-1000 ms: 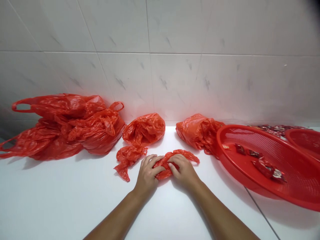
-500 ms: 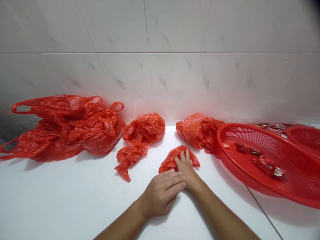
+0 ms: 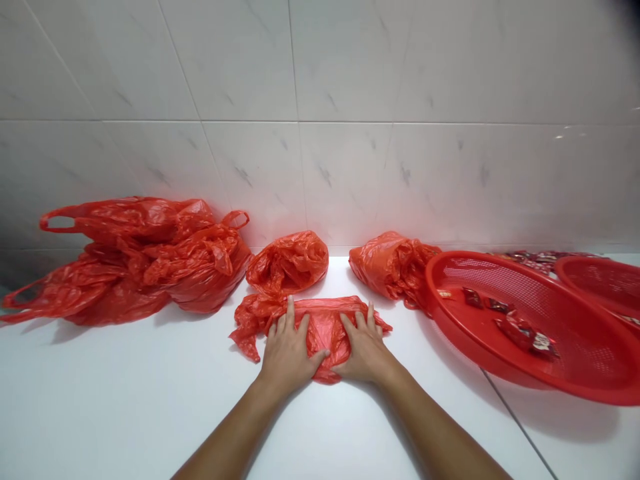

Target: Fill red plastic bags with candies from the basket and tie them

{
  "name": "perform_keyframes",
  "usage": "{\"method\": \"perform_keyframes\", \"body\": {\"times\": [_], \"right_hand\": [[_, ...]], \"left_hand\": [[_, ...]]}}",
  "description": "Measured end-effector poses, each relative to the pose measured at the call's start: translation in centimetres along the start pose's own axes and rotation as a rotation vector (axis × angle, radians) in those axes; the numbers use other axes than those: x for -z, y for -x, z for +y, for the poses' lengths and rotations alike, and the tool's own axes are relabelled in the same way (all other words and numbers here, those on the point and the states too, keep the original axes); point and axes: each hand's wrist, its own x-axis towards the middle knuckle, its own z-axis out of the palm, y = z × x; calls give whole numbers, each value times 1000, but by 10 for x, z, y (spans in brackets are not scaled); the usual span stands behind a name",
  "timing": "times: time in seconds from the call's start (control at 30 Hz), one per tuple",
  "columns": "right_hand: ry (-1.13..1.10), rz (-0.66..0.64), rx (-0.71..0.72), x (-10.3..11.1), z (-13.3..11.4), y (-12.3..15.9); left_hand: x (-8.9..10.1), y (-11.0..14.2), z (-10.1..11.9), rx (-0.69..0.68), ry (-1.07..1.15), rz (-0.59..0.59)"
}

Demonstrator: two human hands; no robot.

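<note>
A red plastic bag [image 3: 327,333] lies spread on the white surface in front of me. My left hand [image 3: 287,350] presses on its left side with the fingers spread. On its right side my right hand [image 3: 364,347] lies with fingers apart too, and both thumbs point inward over the bag's lower part. A crumpled red plastic piece [image 3: 250,327] sits just left of my left hand. Behind the bag, against the wall, are a bunched red bag [image 3: 290,263] on the left and another bunched red bag [image 3: 393,267] on the right.
A heap of filled red bags [image 3: 150,267] with handles stands at the left by the tiled wall [image 3: 345,173]. At the right, a red plastic basket [image 3: 500,373] holds several small wrapped packets [image 3: 520,332]. A second red basket [image 3: 600,273] and more packets [image 3: 535,260] are behind it.
My hands have moved apart, the left to the left side of the bag. The bag, bunched up before, now lies flatter and wider. The view has shifted slightly.
</note>
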Motion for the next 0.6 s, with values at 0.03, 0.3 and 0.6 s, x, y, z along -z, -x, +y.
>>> {"method": "perform_keyframes", "body": {"times": [0.03,0.3,0.6], "right_hand": [[-11,15,11,0,1,0],[-196,550,147,17,13,-10],[-327,443,500,12,-2,-8]], "left_hand": [[-2,0,-1,11,8,-12],[-11,-3,-7,-60,31,97],[-9,-3,0,-328,105,201]]}}
